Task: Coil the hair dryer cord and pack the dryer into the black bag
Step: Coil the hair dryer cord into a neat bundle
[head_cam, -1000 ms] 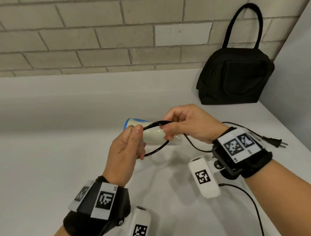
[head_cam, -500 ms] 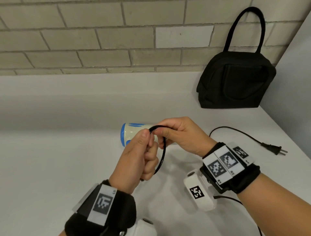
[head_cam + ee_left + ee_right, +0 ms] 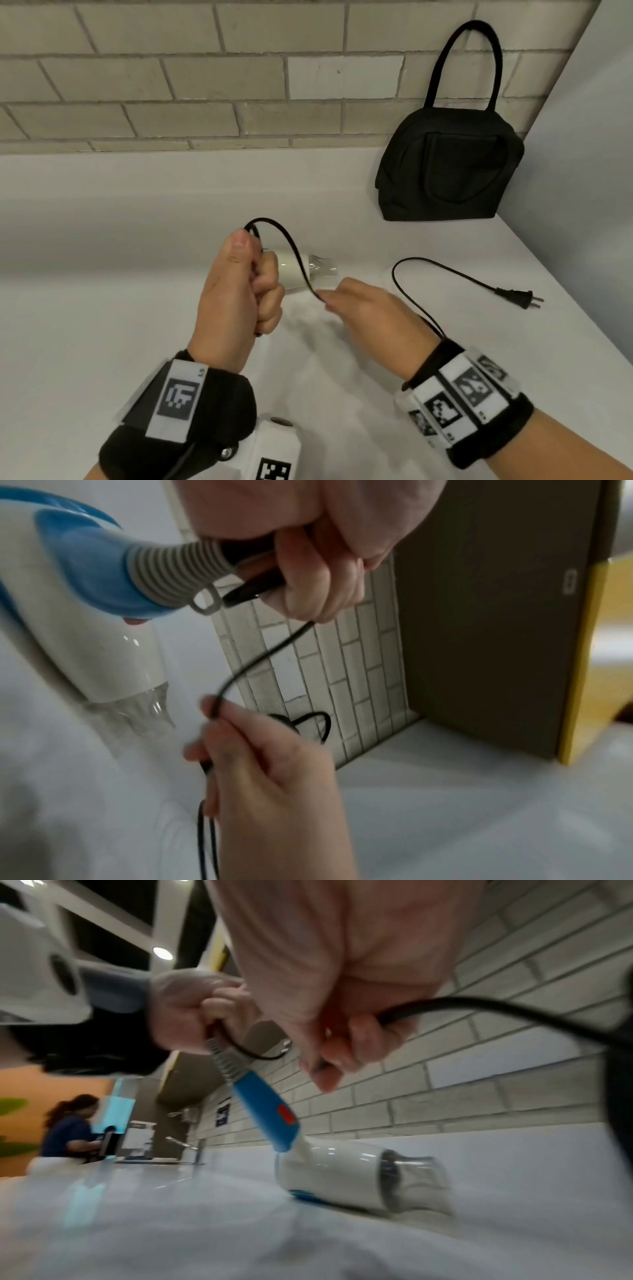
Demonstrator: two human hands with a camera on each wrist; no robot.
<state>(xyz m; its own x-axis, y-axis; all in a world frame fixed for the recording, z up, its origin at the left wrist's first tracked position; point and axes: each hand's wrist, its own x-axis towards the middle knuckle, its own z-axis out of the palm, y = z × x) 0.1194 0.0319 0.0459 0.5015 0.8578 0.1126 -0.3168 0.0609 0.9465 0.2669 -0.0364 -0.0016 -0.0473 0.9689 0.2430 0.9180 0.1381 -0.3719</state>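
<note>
Hair dryer (image 3: 301, 270) down on the white desk (image 3: 102, 325), lying on its side just behind our hands, clear nozzle pointing right, blue handle angled up toward our left hand (image 3: 236, 294), and that left hand is balled tight around the black cord (image 3: 294, 255) right at the grey ribbed sleeve where it leaves the handle, a small loop poking out above the thumb; from there the cord arcs over and down to our right hand (image 3: 359, 308), fingers curled and pinching it near the fingertips, a bit blurred in the head view; past the right wrist the cord runs out across the desk in a loose curve to the plug (image 3: 517, 297), which lies flat well off to the right; black bag (image 3: 448, 171) standing upright in the far right corner against the brick wall (image 3: 171, 85), handle up, well apart from the dryer and both hands
</note>
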